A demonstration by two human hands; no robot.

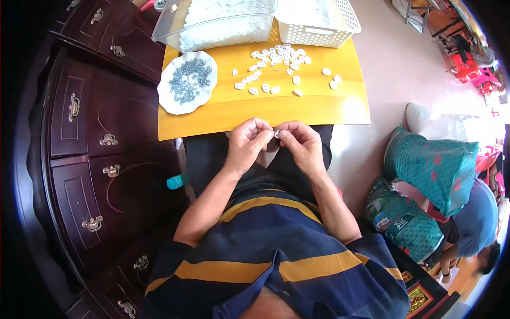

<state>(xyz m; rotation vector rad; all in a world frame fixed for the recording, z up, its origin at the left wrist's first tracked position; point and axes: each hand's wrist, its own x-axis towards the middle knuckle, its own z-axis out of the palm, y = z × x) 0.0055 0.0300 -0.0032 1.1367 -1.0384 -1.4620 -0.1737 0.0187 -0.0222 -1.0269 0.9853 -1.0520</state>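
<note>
Just off the near edge of the yellow table [223, 119], my left hand [248, 139] and my right hand [301, 144] meet, thumbs and forefingers pinched. Between the fingertips is a small white plastic piece [277, 134], partly covered by them; the right fingers grip it. Whatever the left fingertips pinch is too small to make out. Farther back on the table lie several loose white oval pieces with holes [274, 90], most in a cluster. To the left, a scalloped white plate [172, 105] bears a heap of small dark grey metal parts [189, 80].
At the table's back stand a clear plastic bin [170, 37] of white pieces and a white perforated basket [319, 36]. Dark wooden drawers [79, 127] line the left side. Large green bags [430, 165] sit on the floor at right, near another person [475, 218] bending over.
</note>
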